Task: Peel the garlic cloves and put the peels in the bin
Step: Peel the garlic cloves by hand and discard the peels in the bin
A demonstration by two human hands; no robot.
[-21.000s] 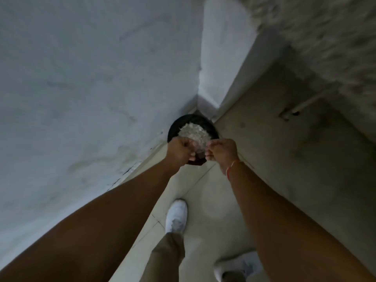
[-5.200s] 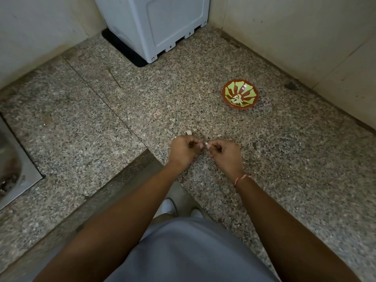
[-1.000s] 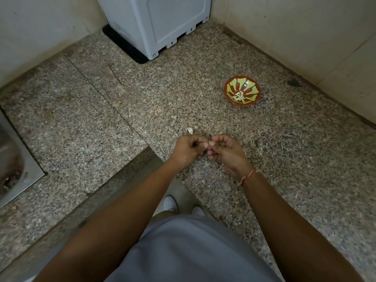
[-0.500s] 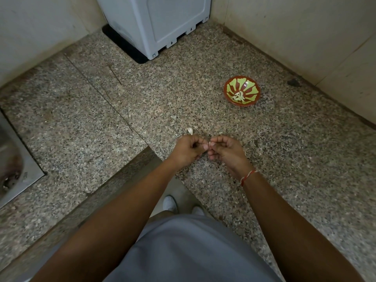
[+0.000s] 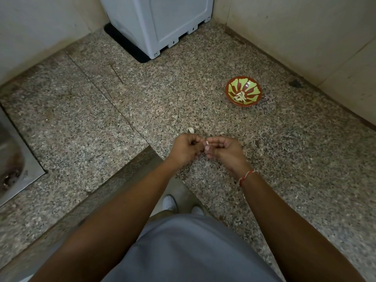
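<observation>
Both forearms reach forward and converge. The left hand (image 5: 186, 150) and right hand (image 5: 222, 152) meet fingertip to fingertip, fingers curled, pinching a small pale garlic clove (image 5: 207, 142) between them. A red thread (image 5: 246, 176) circles the right wrist.

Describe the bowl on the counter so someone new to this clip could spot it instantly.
Start at the grey appliance in the counter's back corner, then look forward and right along the wall. The bowl stands alone there, beyond the right hand. It is the only colourful thing: red-brown with green petal shapes, pale cloves inside.
</observation>
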